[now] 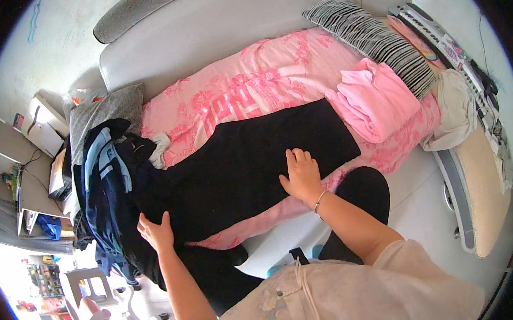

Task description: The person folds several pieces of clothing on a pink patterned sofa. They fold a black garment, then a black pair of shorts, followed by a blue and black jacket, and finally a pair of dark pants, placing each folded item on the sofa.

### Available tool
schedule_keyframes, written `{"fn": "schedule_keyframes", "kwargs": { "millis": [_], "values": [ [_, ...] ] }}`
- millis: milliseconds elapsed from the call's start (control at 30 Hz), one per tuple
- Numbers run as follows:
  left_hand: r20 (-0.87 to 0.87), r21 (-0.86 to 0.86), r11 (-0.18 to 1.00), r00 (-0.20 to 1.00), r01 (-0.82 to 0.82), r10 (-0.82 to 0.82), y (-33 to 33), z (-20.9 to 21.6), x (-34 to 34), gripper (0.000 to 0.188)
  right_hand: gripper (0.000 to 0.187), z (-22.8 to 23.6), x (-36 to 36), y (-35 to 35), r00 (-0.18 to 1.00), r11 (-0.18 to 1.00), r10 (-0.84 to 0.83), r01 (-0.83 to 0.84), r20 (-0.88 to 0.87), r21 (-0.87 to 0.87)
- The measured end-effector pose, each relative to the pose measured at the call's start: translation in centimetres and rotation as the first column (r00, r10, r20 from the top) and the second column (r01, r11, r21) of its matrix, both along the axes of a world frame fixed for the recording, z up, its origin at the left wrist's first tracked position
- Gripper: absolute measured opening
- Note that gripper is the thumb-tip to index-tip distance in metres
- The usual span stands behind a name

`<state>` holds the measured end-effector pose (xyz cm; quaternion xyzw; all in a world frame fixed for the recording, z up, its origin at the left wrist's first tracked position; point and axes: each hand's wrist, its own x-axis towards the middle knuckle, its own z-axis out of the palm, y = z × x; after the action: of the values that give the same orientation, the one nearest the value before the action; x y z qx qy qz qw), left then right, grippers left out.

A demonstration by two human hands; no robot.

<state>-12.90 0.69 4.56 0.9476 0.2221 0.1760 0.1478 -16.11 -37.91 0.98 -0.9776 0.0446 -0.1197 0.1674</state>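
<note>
A pair of black trousers [239, 167], seemingly folded lengthwise, lies spread over a pink patterned sheet [245, 83] on the sofa. My left hand [156, 231] is at the near left part of the trousers, thumb and fingers apart. On the right half of the cloth rests my right hand [301, 173], palm down with the fingers slightly curled and nothing gripped. Past the far right end of the trousers sits a folded pink fleece garment [377, 101].
Dark and blue clothes [100, 177] are heaped at the left. A striped cushion [373, 42] and a grey cushion [107, 114] lean on the sofa [211, 29]. A pale crumpled cloth [452, 110] hangs at the right. A white chair [90, 287] stands lower left.
</note>
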Motion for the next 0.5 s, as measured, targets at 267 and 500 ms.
{"fn": "schedule_keyframes", "kwargs": {
  "millis": [267,500],
  "values": [
    [0.072,-0.171,0.984,0.997,0.05,-0.038,2.9,-1.1,-0.4,0.064,0.023,-1.5,4.1,-1.4,0.999,0.993,-0.048,0.051,-0.025,0.109],
    [0.054,-0.152,0.988,0.999,0.006,0.002,3.2,-1.3,-0.4,0.062,0.024,3.2,5.9,4.3,0.997,0.975,0.069,-0.072,0.02,0.21]
  ]
}}
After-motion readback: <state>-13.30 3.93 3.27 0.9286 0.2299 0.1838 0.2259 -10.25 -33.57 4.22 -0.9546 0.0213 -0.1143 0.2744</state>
